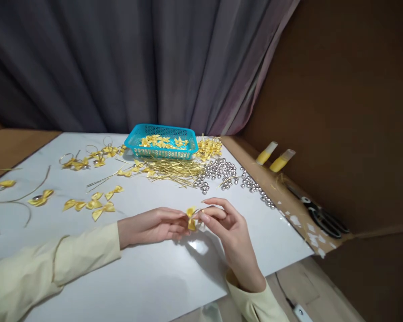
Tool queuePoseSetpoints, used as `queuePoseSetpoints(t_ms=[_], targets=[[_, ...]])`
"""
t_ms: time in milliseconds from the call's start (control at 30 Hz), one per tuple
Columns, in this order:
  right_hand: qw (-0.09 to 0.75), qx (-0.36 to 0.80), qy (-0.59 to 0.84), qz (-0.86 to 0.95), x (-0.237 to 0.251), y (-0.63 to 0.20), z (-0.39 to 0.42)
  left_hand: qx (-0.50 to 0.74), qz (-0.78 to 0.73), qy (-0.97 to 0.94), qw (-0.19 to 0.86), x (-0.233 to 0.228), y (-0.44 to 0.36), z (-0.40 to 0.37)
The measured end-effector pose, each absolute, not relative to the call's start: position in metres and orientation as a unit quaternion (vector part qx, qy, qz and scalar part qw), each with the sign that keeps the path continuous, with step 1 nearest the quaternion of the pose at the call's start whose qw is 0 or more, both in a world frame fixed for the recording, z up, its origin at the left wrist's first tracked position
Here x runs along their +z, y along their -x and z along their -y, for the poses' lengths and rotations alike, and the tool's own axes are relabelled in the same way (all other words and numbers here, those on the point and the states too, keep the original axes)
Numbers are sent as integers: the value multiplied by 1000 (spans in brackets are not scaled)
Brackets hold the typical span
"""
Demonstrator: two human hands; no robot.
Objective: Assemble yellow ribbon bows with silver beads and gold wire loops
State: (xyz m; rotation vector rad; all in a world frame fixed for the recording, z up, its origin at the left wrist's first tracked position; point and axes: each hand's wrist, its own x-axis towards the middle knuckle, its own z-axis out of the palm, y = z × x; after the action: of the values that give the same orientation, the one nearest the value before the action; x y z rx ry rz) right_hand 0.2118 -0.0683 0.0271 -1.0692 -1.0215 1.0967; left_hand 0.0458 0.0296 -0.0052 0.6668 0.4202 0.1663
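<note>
A small yellow ribbon bow (190, 218) is pinched between the fingertips of both hands just above the white table (147, 273). My left hand (152, 226) comes in from the left and holds the bow's left side. My right hand (226, 228) comes up from below and holds its right side, where a thin gold wire loop shows by the fingers. Both wrists wear pale yellow sleeves.
A turquoise basket (163, 141) of yellow bows stands at the back. In front of it lie gold wires (174, 171) and silver beads (221, 172). Loose bows (94, 205) are scattered left. Black scissors (319, 213) and two yellow spools (275, 157) lie on the brown ledge right.
</note>
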Motion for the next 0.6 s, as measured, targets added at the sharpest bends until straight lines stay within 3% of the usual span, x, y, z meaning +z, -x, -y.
queuePoseSetpoints(t_ms=[133, 300, 433, 600], targets=[[591, 466, 478, 454, 46, -225, 65, 47, -205, -356, 911, -5, -45, -31], [560, 344, 536, 529, 98, -263, 32, 46, -179, -375, 908, -8, -43, -32], [482, 309, 629, 527, 126, -292, -33, 45, -186, -377, 906, -9, -43, -32], [415, 308, 693, 502, 121, -304, -129, 48, -191, -376, 905, -7, -44, -31]])
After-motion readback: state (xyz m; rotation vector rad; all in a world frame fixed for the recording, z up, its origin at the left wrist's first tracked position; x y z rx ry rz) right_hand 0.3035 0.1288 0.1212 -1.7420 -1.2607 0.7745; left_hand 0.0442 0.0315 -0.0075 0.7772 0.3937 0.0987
